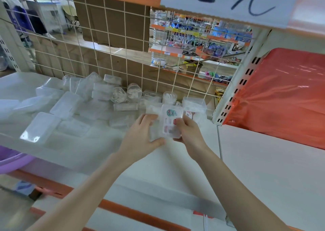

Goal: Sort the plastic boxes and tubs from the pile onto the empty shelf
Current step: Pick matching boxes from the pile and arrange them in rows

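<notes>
Bare left hand [140, 134], bare right hand [189, 130]

Boxes [65, 105] were clear, one box [169, 123] printed teal and red; shelf [163, 164] white, trimmed orange; cardboard [116, 24] brown; basin [12, 160] purple; bag [284, 93] red-orange; sign [228, 3] white, inked blue.

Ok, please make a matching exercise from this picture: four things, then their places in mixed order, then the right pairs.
Things
1. clear box with a sticker
2. purple basin
3. red plastic sheet
4. round tubs

Places
A. at the back of the pile, against the wire grid
B. lower left corner, below the pile
C. held between the left hand and the right hand
D. at the right, beyond the white upright

Pairs: 1-C, 2-B, 3-D, 4-A
</notes>
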Tool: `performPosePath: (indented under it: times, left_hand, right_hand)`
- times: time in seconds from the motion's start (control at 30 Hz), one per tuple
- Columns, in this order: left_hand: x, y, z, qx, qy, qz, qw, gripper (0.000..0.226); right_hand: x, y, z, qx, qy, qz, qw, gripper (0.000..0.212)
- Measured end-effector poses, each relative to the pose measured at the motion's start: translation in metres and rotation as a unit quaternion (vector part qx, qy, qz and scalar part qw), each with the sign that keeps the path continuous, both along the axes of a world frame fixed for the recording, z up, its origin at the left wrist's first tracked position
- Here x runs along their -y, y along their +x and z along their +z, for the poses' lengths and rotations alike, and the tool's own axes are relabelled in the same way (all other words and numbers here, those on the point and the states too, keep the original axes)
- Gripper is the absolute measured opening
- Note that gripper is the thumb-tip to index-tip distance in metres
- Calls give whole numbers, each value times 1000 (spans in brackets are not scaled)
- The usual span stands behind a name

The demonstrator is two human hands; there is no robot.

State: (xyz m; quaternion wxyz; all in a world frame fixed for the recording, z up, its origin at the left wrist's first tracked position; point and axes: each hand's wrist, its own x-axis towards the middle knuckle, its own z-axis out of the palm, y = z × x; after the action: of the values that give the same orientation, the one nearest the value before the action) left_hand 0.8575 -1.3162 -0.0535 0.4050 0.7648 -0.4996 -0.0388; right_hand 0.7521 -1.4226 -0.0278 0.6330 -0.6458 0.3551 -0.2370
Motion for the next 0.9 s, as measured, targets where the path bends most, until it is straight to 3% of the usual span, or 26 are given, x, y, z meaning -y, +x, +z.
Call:
performPosePath:
  times: [0.1, 0.23, 0.3, 0.43, 0.63, 0.9]
  left_hand:
    - [-4, 4, -3, 36, -3, -52, 998, 89]
    - [1, 3, 3, 168, 27, -138, 976, 70]
    - [1, 2, 3, 198, 66, -160, 965, 78]
    - [-5, 2, -16, 142, 116, -108, 977, 99]
    - [-29, 18, -36, 100, 133, -17, 986, 101]
    - [-42, 22, -52, 52, 125, 26, 990, 99]
  right_hand:
    - [9, -15, -6, -57, -46, 73, 995, 23]
    - [13, -29, -7, -98, -104, 180, 973, 24]
    - [13, -32, -7, -108, -113, 184, 970, 25]
    - [15, -34, -16, -136, -159, 162, 965, 22]
    - [26, -27, -15, -157, -279, 14, 947, 29]
    - [41, 21, -4, -212, -319, -46, 923, 48]
